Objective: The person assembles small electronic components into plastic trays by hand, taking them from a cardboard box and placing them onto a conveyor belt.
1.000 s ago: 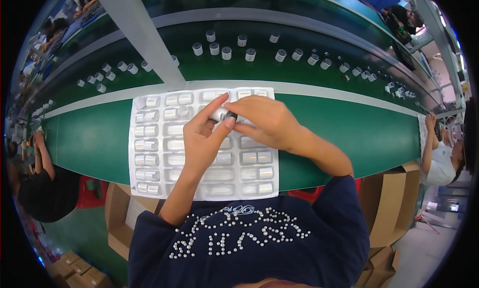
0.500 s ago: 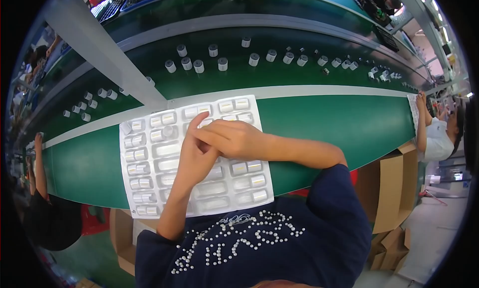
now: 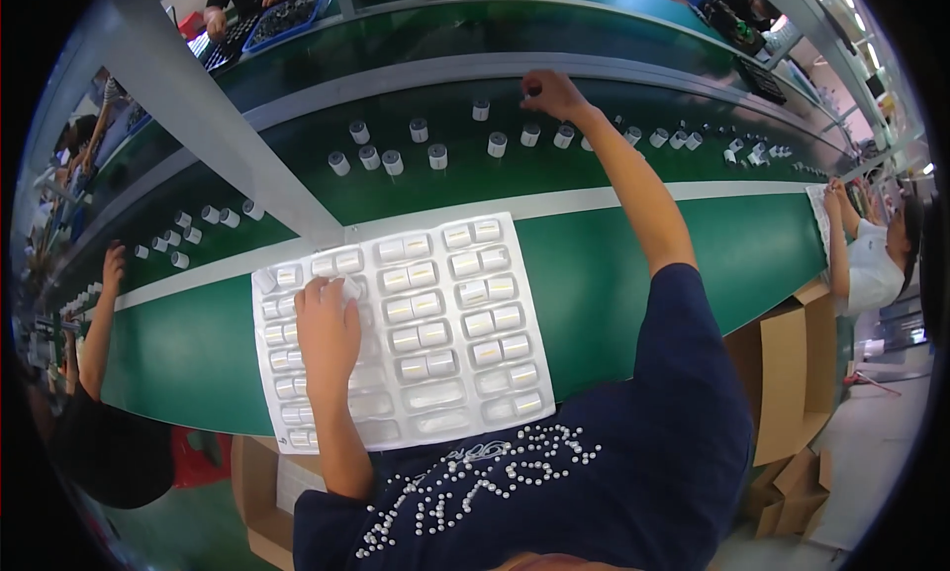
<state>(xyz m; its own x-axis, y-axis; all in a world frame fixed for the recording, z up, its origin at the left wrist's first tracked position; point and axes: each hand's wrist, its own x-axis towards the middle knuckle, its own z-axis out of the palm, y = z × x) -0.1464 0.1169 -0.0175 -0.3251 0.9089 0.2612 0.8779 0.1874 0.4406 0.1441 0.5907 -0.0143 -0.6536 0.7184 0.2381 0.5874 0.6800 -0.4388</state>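
The left hand (image 3: 329, 329) lies palm down over the white tray (image 3: 464, 371), toward its far left corner, with its fingers bent at a loose white cylinder (image 3: 350, 288) in the second column; the hand hides the contact, so whether it grasps the cylinder cannot be told. This cylinder sits at the thumb side of the left hand, clearly the nearer of the two, and appears tilted out of line with the paired cylinders lying end to end, their long axes running left to right across the tray. The right hand (image 3: 556, 94) is extended beyond the far edge of the table, above the dark green belt (image 3: 475, 180), with fingers curled; its grip cannot be confirmed at this range. Directly below it, on the near side, an upright cylinder (image 3: 530, 136) stands on the belt, long axis vertical; another upright cylinder (image 3: 481, 110) stands to its left. A white rail (image 3: 584, 197) separates belt from table along the tray's far edge, and a grey post (image 3: 198, 106) meets it just past the tray's far left part, limiting room there. Right of the tray's right edge, the green table (image 3: 633, 264) offers open lateral room; the tray's near edge adjoins the dark shirt (image 3: 633, 413).
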